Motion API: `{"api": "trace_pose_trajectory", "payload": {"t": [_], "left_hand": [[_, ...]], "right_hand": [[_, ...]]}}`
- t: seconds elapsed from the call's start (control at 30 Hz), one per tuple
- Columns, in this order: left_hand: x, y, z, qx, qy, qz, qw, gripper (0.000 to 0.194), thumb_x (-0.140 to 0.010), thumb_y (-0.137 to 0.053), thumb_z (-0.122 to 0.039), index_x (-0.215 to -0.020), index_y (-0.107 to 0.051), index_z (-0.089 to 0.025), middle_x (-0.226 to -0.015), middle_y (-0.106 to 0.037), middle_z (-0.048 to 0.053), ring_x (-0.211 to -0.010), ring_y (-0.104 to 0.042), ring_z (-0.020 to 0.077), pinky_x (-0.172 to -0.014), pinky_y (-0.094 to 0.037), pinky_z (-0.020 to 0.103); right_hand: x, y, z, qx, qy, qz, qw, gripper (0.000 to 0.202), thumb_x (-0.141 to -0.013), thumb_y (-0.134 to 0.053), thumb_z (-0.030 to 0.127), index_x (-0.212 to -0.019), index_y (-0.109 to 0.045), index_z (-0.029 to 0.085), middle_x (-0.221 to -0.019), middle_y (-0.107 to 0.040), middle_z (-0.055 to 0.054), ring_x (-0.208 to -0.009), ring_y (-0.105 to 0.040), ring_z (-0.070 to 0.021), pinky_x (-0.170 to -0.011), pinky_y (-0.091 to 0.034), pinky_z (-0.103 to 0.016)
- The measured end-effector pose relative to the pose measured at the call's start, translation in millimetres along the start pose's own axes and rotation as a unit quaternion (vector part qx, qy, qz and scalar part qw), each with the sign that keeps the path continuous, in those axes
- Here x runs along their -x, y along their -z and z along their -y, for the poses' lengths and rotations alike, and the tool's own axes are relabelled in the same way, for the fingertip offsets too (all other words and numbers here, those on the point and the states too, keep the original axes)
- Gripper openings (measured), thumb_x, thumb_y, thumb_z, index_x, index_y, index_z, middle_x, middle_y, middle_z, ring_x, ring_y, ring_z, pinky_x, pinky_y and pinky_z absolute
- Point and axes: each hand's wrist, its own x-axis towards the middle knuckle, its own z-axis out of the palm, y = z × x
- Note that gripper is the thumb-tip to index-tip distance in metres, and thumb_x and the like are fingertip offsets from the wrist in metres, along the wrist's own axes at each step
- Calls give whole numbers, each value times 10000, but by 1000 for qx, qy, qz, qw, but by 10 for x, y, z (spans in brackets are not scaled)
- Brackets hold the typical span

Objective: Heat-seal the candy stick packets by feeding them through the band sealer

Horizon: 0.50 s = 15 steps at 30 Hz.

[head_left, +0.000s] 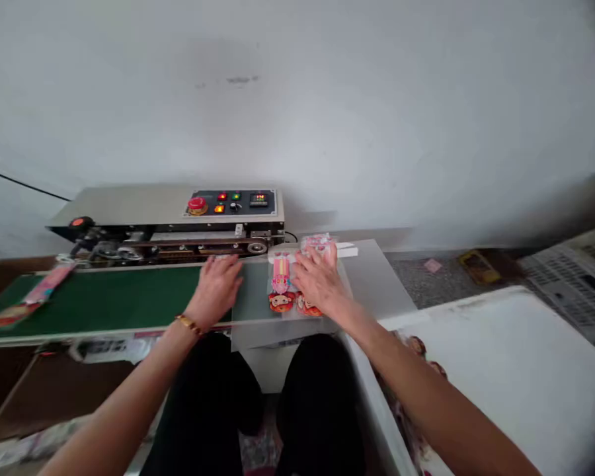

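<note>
My left hand (217,287) is low over the right part of the green conveyor belt (143,297), its fingers reaching toward the front slot of a band sealing machine (139,205). The fingers are loosely stretched, and I see nothing held in them. Beside it, on a translucent sheet, lies a clear packet (280,281) with a pink, doll-headed item inside. My right hand (320,281) rests with fingers apart on a second such packet (307,305), partly covering it. Another pink packet (317,241) shows just beyond its fingertips.
A sealed-looking packet (34,297) lies at the belt's left end. The machine's panel (233,203) has lit buttons and a red knob. On the right stands a white box (515,370) with doll-headed items beside my forearm. Plastic crates (580,277) stand farther right.
</note>
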Motion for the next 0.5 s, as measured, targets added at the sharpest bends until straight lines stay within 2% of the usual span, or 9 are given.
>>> {"api": "trace_pose_trajectory", "payload": {"t": [0.1, 0.13, 0.2, 0.27, 0.33, 0.5], "left_hand": [[-215, -186, -538, 54, -47, 51, 996, 342, -1012, -436, -196, -1297, -617, -143, -1394, -641, 160, -1309, -597, 282, -1174, -432, 536], [-266, -234, -655, 64, -51, 60, 995, 354, -1016, -431, -196, -1322, -602, -146, -1417, -626, 155, -1335, -577, 275, -1188, -421, 527], [-321, -298, -765, 66, -34, 65, 995, 377, -1024, -426, -211, -1362, -571, -128, -1452, -596, 168, -1380, -537, 287, -1212, -387, 547], [-317, -320, -732, 70, -23, 63, 995, 386, -1033, -411, -225, -1372, -559, -114, -1458, -587, 178, -1394, -523, 286, -1227, -368, 546], [-267, -307, -605, 82, -20, 64, 994, 385, -1041, -398, -244, -1365, -563, -118, -1471, -576, 179, -1405, -514, 277, -1234, -363, 534], [-19, -162, -89, 110, 0, 74, 991, 411, -1054, -384, -351, -1344, -593, -147, -1472, -583, 167, -1402, -519, 273, -1215, -382, 535]], "right_hand": [[-33, -5, 13, -5, -6, -14, 1000, 236, -1037, -503, 234, -1170, -697, 211, -1372, -655, -100, -1389, -452, -349, -1184, -60, -781], [-33, -1, 6, -5, -9, -20, 1000, 252, -1041, -489, 222, -1192, -690, 216, -1380, -652, -97, -1391, -453, -344, -1185, -61, -780], [-7, 18, -26, -4, -14, -40, 999, 299, -1048, -453, 192, -1264, -658, 213, -1402, -640, -98, -1401, -450, -333, -1188, -63, -777], [38, 45, -70, -1, -19, -55, 998, 332, -1054, -419, 176, -1308, -632, 196, -1402, -638, -110, -1413, -441, -328, -1187, -51, -782], [78, 74, -101, 3, -14, -53, 998, 341, -1053, -402, 167, -1299, -637, 180, -1371, -654, -122, -1423, -430, -335, -1181, -26, -792], [14, 96, -31, 14, 19, -19, 1000, 333, -1009, -439, 115, -1219, -686, 192, -1309, -682, -114, -1432, -420, -354, -1188, 7, -789]]}}
